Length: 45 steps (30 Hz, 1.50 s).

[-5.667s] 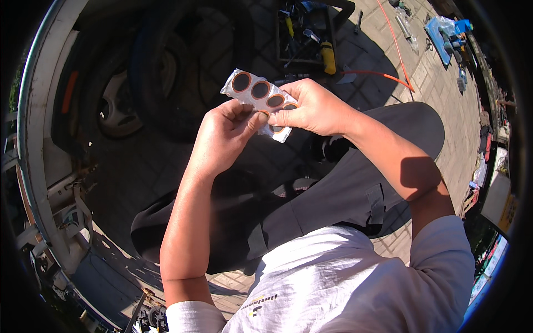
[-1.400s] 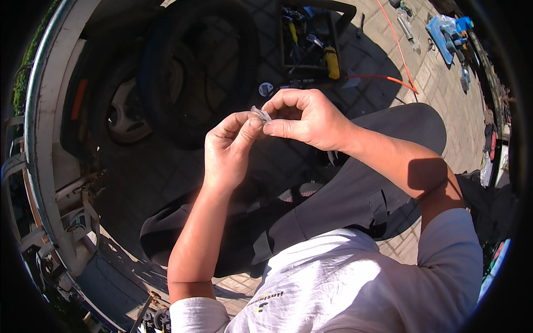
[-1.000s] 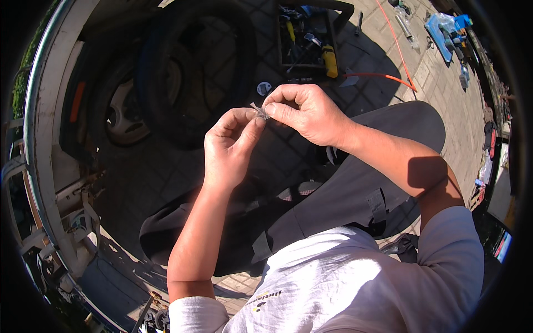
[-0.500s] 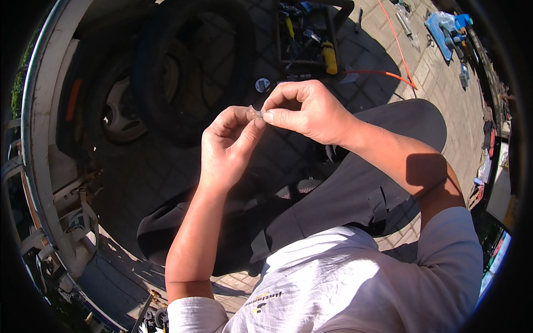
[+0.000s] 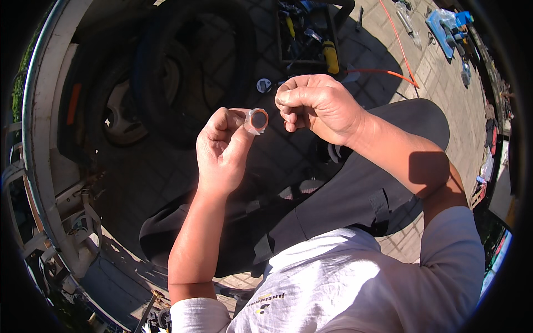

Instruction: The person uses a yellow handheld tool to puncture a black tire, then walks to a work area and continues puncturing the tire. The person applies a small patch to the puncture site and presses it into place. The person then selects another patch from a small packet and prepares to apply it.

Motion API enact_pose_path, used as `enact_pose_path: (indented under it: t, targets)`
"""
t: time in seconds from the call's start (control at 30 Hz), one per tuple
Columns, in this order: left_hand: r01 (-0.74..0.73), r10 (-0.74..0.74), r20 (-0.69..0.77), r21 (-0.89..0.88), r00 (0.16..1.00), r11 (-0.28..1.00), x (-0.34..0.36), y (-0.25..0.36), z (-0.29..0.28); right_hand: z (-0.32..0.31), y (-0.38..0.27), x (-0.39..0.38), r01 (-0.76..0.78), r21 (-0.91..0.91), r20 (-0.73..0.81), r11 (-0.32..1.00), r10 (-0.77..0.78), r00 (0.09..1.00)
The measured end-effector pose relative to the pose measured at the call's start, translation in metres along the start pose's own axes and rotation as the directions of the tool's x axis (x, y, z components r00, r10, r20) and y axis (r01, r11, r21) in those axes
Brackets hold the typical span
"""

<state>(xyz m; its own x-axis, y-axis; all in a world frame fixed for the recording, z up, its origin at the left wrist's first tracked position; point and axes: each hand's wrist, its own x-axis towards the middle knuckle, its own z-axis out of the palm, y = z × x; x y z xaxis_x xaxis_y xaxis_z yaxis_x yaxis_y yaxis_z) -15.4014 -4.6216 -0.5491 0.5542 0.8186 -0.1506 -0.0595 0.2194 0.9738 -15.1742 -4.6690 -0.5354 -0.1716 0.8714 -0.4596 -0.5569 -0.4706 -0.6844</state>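
Between the thumb and fingers of my left hand [image 5: 219, 147] is a small round tyre patch [image 5: 259, 119], dark grey in the middle with an orange rim and clear film around it. Its flat face shows toward me. My right hand [image 5: 319, 105] hovers just right of the patch, apart from it. The thumb and forefinger there are pressed together and the other fingers curl in; whatever they may pinch is too small to make out. Both hands are raised above my dark trousers [image 5: 333, 194].
A large black rubber ring [image 5: 248, 50] and a wheel rim [image 5: 126, 119] stand in shade at the left. Beyond my hands are a toolbox [image 5: 280, 33], a yellow bottle [image 5: 330, 57], a round white gauge [image 5: 263, 85] and an orange hose [image 5: 400, 50]. Blue-wrapped items [image 5: 444, 33] lie far right.
My hands were together at the patch, which was edge-on and mostly hidden. My right hand has moved away to the right, and the patch now faces me in my left hand.
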Motion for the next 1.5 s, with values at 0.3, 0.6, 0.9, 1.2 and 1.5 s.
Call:
enact_pose_path:
  t: [0.3, 0.6, 0.9, 1.2, 1.5]
  targets:
    - [-0.020, 0.031, -0.142, 0.079, 0.989, 0.997, 0.002, 0.006, 0.004, 0.010, 0.004, -0.007, 0.292, -0.538, 0.052, 0.791, -0.315, 0.948]
    - [-0.049, 0.083, -0.106, 0.294, 0.991, 0.955, -0.002, 0.005, 0.015, 0.016, 0.018, -0.002, 0.310, -0.690, 0.057, 0.654, -0.378, 0.924]
    - [0.009, 0.010, -0.061, 0.293, 0.998, 0.956, -0.002, 0.007, 0.011, 0.015, 0.014, -0.002, 0.217, -0.622, 0.050, 0.753, -0.239, 0.970]
    - [0.043, -0.041, -0.017, 0.092, 0.999, 0.995, -0.001, 0.005, 0.009, 0.017, 0.015, 0.000, 0.146, -0.348, -0.080, 0.926, -0.185, 0.980]
    - [-0.007, 0.002, -0.044, -0.126, 0.999, 0.992, 0.002, 0.006, 0.014, 0.015, 0.008, 0.003, 0.154, -0.124, -0.090, 0.980, -0.166, 0.982]
